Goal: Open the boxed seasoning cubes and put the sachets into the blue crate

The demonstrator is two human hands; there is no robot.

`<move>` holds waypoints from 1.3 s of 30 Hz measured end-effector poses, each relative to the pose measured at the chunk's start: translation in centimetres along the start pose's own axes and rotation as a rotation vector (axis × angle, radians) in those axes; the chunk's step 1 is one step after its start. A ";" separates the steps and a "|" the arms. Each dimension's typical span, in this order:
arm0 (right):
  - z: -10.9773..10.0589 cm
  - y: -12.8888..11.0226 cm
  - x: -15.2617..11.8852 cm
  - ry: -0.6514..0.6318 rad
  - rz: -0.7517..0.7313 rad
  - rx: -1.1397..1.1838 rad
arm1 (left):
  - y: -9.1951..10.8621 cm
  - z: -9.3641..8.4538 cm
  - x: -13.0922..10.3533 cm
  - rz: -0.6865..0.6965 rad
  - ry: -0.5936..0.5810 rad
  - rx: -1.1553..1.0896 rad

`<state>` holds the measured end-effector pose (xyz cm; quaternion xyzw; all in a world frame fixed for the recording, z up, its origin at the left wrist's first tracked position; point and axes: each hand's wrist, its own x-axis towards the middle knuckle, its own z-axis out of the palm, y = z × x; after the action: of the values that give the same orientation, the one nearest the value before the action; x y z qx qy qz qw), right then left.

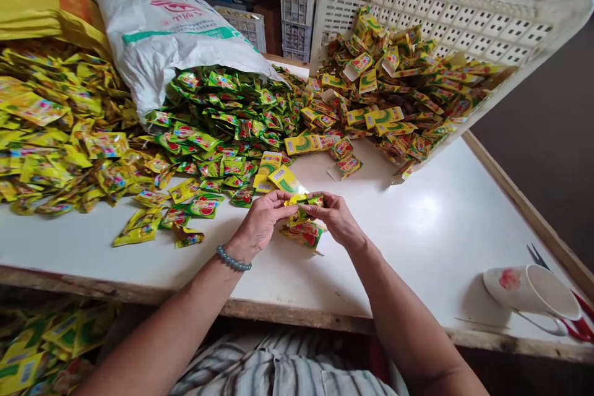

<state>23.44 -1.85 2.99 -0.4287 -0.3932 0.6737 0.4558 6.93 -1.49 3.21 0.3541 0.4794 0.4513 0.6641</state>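
Note:
Over the front of the white table, my left hand [260, 223], a beaded bracelet at its wrist, pinches a small yellow sachet [294, 201]. Close against it, my right hand [342, 221] is closed on a green sachet [316, 200]; the fingers partly cover both. Just beneath them is a small printed carton [304, 235], its upper part hidden by the hands. Behind the fingers lie flat yellow cartons [285, 179]. A few loose yellow sachets [138, 226] and green sachets [204, 205] rest to the left of my left hand.
A heap of yellow sachets [46, 136] and one of green sachets [236, 111] spread from a yellow bag [51, 3] and a white sack [162, 25]. A tipped white crate [464, 9] spills cartons [399, 93]. At right are a mug [515, 288] and scissors [537, 257].

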 end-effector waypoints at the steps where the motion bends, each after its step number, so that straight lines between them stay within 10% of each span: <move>1: -0.3 -0.2 0.1 0.037 -0.030 -0.010 | 0.0 0.1 0.0 0.030 0.007 0.052; 8: -2.9 -0.9 1.0 0.356 -0.105 0.031 | -0.2 0.4 -1.5 0.495 -0.306 1.127; 13: -2.9 -0.7 1.1 0.322 -0.056 0.027 | -0.4 0.0 -1.4 0.470 -0.390 1.447; 19: -2.6 -0.2 1.1 0.250 -0.050 0.065 | -0.7 -2.6 0.8 0.129 -0.091 0.997; 26: -3.2 1.3 1.7 0.156 0.017 0.004 | -0.7 -2.5 0.3 -0.135 -0.182 0.223; 32: -3.1 0.9 1.5 -0.009 0.002 -0.170 | -0.5 -2.5 -0.4 -0.210 -0.146 0.088; 39: -1.7 0.8 1.0 0.095 -0.024 -0.567 | -1.6 -2.2 0.1 -0.107 -0.183 0.173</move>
<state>24.57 -0.90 1.50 -0.5652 -0.5492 0.5106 0.3437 5.29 -1.91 1.08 0.4236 0.4720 0.3382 0.6953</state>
